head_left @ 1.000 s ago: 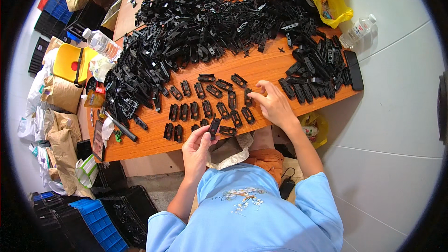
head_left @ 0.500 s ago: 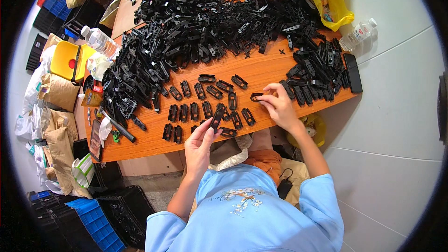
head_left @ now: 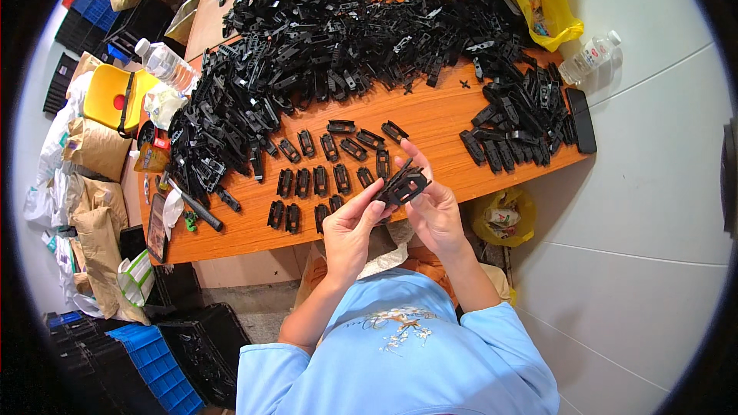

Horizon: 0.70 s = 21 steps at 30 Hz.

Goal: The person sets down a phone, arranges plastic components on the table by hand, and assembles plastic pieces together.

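While both hands meet just above the near edge of the table (head_left: 442, 115), right of its middle, they hold dark pieces close together: an open black frame (head_left: 416, 185) and a narrower black strip (head_left: 394, 178) against it, though where one ends is hard to tell. The left hand (head_left: 350, 230) has a narrow grip on the lower-left end; the right hand (head_left: 437, 219) has its grip around the frame's other end, probably to steady both pieces. Their long axis slants from the left hand toward the table's far right corner, the frame's opening facing up. Beyond the left hand, loose frames (head_left: 341, 179) lie in rough rows, most pointing away from the near edge, perhaps spaced for picking up singly. A large heap (head_left: 330, 54) covers the far side; a smaller pile (head_left: 523, 115) sits by the right edge, beside a phone (head_left: 581, 121).
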{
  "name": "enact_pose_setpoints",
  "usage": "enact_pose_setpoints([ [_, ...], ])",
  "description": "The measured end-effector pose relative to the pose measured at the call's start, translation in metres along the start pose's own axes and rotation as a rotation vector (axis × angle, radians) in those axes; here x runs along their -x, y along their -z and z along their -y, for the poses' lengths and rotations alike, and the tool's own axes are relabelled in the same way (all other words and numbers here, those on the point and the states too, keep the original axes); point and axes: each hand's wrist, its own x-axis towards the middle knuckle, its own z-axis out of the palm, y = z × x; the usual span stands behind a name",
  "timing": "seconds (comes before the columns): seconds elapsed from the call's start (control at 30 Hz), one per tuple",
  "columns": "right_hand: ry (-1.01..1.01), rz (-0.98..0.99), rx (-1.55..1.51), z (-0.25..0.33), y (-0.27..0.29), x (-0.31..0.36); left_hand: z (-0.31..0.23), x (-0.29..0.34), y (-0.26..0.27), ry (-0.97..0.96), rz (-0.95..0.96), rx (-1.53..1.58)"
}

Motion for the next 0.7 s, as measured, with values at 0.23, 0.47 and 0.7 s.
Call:
enact_pose_setpoints([
  [0.23, -0.040, -0.007, -0.096, -0.0026, -0.0011, -0.0003, -0.0003, -0.0008, -0.0006, -0.011, 0.004, -0.034],
  [0.47, -0.035, -0.017, -0.099, -0.0065, 0.0000, -0.0022, -0.0026, 0.0006, 0.0003, -0.007, 0.014, -0.053],
  [0.7, 0.064, -0.040, 0.116, -0.0053, -0.0042, -0.0012, -0.0040, -0.0001, 0.0004, -0.018, 0.064, -0.040],
])
